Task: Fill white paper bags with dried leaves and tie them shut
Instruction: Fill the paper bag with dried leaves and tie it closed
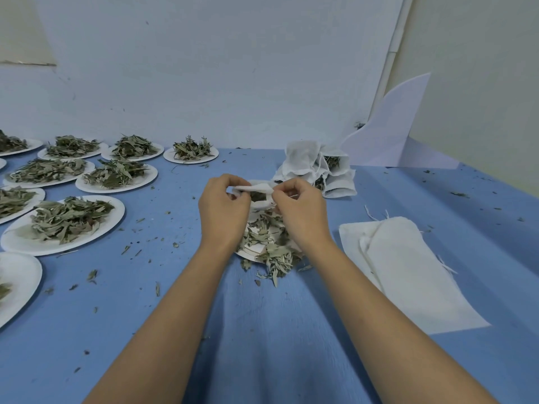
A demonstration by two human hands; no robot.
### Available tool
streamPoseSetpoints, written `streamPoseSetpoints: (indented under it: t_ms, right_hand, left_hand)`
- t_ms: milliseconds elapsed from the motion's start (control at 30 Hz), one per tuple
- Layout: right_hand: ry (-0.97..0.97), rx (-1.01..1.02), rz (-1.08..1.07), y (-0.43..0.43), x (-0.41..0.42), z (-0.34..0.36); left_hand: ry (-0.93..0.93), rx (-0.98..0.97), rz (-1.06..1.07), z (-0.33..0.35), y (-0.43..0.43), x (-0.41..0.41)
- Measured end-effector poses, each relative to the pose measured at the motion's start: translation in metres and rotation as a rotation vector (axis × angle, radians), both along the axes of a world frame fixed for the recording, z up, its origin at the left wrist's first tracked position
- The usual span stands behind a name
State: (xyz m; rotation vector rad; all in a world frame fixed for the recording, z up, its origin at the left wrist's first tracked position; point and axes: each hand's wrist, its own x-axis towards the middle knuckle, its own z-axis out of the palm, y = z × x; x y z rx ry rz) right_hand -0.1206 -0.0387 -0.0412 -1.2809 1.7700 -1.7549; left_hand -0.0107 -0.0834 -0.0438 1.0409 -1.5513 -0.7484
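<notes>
A small white paper bag [256, 188] hangs between my two hands above a paper plate [252, 252] of dried leaves [272, 255] at the table's middle. Its mouth is held open and dark leaves show inside. My left hand [224, 211] pinches the bag's left rim. My right hand [302, 212] pinches the right rim. The lower part of the bag is hidden behind my hands.
Several paper plates heaped with dried leaves [65, 221] cover the left side of the blue table [262, 330]. A heap of filled white bags [318, 170] lies behind my hands. A stack of flat unfilled bags [405, 266] lies at the right. Leaf crumbs are scattered about.
</notes>
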Motion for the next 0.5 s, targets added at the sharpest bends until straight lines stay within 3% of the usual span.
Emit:
streamPoseSetpoints:
  t_ms: [167,367,500]
  right_hand:
    - [0.012,-0.005,0.032,0.0,0.003,0.0]
    - [0.003,0.068,0.147,0.003,-0.014,0.011]
    - [0.421,0.5,0.403,0.015,-0.033,0.015]
  left_hand:
    - [-0.113,-0.128,0.078,-0.003,0.0,0.001]
    - [0.122,0.031,0.043,0.005,-0.004,0.006]
    - [0.248,0.131,0.041,0.005,-0.006,0.009]
